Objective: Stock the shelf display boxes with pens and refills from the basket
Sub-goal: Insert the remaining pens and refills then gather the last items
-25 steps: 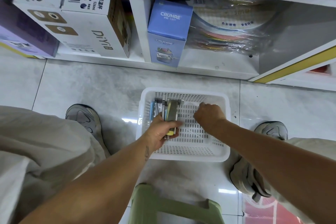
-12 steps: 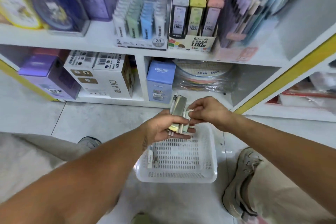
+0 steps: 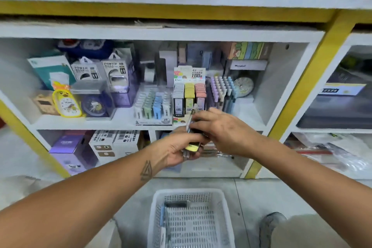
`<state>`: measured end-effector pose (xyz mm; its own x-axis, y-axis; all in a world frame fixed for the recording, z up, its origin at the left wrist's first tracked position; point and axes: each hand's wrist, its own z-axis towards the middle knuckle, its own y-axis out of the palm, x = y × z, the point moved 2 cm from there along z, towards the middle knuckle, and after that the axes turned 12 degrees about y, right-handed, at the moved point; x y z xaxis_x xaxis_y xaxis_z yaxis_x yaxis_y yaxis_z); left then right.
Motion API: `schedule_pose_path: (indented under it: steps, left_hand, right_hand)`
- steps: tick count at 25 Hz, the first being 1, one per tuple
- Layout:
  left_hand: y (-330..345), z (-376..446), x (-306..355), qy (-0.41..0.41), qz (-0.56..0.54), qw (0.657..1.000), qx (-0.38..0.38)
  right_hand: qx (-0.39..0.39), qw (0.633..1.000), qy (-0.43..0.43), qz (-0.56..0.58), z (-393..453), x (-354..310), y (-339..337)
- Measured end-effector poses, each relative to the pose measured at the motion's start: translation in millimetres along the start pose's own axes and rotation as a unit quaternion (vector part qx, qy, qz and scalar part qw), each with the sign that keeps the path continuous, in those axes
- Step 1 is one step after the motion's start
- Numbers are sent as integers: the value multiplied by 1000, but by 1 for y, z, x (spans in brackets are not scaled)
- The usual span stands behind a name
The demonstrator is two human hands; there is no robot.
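My left hand [image 3: 177, 147] grips a bundle of pens and refill packs [image 3: 192, 146], one with a yellow end. My right hand [image 3: 219, 129] pinches the top of one pen [image 3: 191, 119] in that bundle. Both hands are raised in front of the middle shelf. Just behind them stands the refill display box [image 3: 189, 94] with grey, yellow and pink packs. To its right is a pastel pen display [image 3: 222, 91], to its left a display of small white, green and blue packs [image 3: 153, 104]. The white basket [image 3: 159, 207] sits on the floor below with a few items along its left side.
Clocks [image 3: 67, 103] and power-bank boxes [image 3: 118, 78] fill the shelf's left half. Boxes [image 3: 112, 143] stand on the bottom shelf. Yellow uprights [image 3: 302, 94] frame the bay. My shoe [image 3: 270, 225] is beside the basket on the tiled floor.
Both hands lifted the bundle out of the basket up to the middle shelf. The view tilted up from the floor to the displays. My right hand moved onto the bundle's top.
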<state>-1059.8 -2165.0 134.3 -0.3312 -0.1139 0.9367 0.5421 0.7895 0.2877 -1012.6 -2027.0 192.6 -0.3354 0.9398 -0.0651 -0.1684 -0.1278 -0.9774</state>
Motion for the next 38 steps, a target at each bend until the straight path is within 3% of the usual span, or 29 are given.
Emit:
schedule_pose_path:
  steps: [4,7,10,14,16,20,24,25,27,29,38]
  left_hand:
    - [5,-7,32,4,-69,998,-12]
    - [8,-1,45,12,-141,990,-20]
    - [4,11,52,-4,-187,982,23]
    - [-6,28,56,5,-207,976,69]
    - [-12,33,61,6,-216,973,78]
    - [-27,36,69,4,-233,967,103]
    - [-45,33,82,27,-177,973,145]
    - [-51,32,86,33,-160,974,159]
    - [-59,30,94,47,-129,974,178]
    - [-63,27,100,56,-105,976,185]
    - [-64,24,101,52,-80,979,181]
  right_hand:
    - [47,998,-20,32,13,8,-31]
    - [77,994,12,70,24,16,-39]
    - [93,992,32,79,34,24,-39]
    - [57,995,22,74,50,24,-30]
    - [83,990,17,109,56,25,-29]
    - [164,946,113,256,73,34,-27]
    - [174,889,190,378,85,41,-28]
    - [157,891,194,379,85,41,-25]
    - [118,939,183,266,83,40,-13]
    - [96,963,166,187,82,37,-1]
    - [103,954,201,197,96,32,13]
